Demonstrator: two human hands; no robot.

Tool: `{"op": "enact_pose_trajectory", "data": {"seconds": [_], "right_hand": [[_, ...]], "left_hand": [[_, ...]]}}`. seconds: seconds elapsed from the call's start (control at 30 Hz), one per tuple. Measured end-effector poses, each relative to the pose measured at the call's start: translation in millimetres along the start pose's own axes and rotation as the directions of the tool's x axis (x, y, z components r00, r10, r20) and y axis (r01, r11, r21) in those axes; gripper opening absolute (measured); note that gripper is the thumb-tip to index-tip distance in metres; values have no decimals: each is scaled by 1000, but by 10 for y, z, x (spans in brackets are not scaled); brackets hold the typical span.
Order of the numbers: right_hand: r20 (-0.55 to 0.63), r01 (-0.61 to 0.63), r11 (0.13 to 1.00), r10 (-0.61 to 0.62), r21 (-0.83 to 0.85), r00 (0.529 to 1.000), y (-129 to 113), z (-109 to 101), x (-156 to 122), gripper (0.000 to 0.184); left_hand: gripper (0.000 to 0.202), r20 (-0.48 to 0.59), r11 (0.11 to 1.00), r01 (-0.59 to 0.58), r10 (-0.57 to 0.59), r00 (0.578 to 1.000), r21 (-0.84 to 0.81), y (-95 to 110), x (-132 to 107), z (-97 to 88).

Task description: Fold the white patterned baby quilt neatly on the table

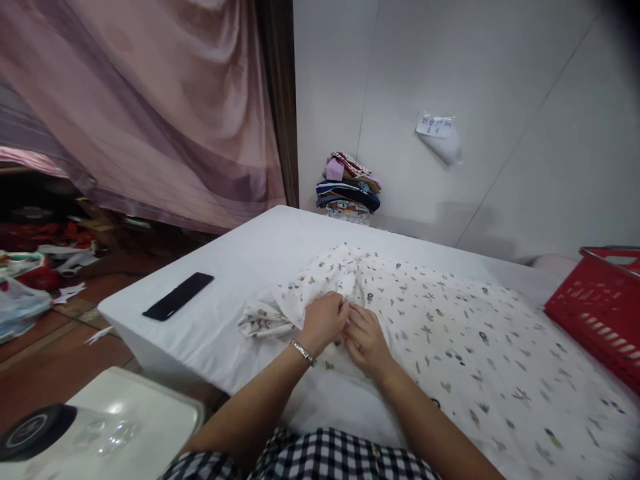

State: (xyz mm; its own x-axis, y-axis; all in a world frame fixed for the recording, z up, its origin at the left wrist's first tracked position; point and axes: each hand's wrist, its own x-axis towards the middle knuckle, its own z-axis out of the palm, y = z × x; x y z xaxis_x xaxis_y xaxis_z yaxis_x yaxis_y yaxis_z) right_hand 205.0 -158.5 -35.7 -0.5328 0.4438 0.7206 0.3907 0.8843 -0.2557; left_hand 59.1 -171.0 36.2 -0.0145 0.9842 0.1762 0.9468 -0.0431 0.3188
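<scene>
A white cloth with small printed motifs (450,333) lies spread over the white table (235,267). My left hand (324,320), with a metal bracelet on its wrist, is closed and pinches a bunched fold of the cloth. My right hand (366,339) sits right beside it, touching it, fingers curled onto the same fold. A crumpled end of the cloth (263,319) hangs out to the left of my hands.
A black phone (179,295) lies on the table's left part. A red plastic basket (600,310) stands at the right edge. A stack of folded fabrics (349,189) rests against the far wall. A white stool top (125,413) is at lower left.
</scene>
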Motion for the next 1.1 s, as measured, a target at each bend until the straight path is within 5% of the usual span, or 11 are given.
{"op": "enact_pose_trajectory", "data": {"seconds": [0.13,0.23,0.33,0.43,0.6,0.83,0.93,1.1], "right_hand": [[-149,-277,929,319,244,936,79,-81,90,32],[93,-494,749,509,441,856,156,-175,269,49],[416,-612,628,451,480,789,211,-281,523,51],[572,-651,612,362,450,736,239,-353,768,42],[572,-611,657,319,442,756,257,-339,1085,27],[556,-615,641,333,458,761,125,-282,1539,24],[534,-603,654,341,456,774,75,-353,1771,19],[368,-593,598,466,539,805,232,-535,2208,17]], "left_hand": [[28,34,989,-138,136,990,58,-86,2,-82],[25,92,967,-239,231,969,92,-103,-5,-132],[23,114,959,-272,262,958,77,-101,5,-199],[26,63,972,-235,234,970,8,-124,23,-277],[26,-161,958,-142,104,982,-248,-209,6,-305],[29,-390,855,-169,-41,920,-490,-350,-57,-288],[31,-414,820,-213,-33,910,-532,-496,-51,-339],[27,-302,853,-219,77,950,-474,-928,-21,-425]]}}
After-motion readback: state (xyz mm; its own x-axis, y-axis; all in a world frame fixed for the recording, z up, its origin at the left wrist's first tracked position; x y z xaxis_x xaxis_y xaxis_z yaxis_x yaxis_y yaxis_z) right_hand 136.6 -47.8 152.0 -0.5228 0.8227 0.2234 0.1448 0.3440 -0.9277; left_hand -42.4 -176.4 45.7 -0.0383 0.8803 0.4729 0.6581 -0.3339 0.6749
